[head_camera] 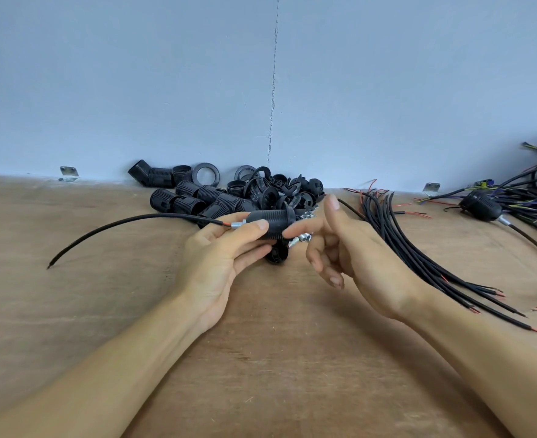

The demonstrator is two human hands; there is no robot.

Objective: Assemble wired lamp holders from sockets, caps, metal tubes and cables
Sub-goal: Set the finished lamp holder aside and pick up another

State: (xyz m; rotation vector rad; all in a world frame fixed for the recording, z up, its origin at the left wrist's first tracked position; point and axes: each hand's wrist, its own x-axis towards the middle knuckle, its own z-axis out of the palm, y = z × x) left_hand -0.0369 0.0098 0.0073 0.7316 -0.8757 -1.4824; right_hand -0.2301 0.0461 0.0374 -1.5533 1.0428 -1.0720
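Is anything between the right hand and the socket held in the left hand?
Nothing visible. The index fingertip of the right hand sits at the flanged end of the socket gripped by the left hand. Loose metal tubes and a black cap lie lower, on the table.

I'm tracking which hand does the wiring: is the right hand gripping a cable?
No: the right hand grips no cable; the loose cables lie on the table beside it, and the left hand grips the socket.
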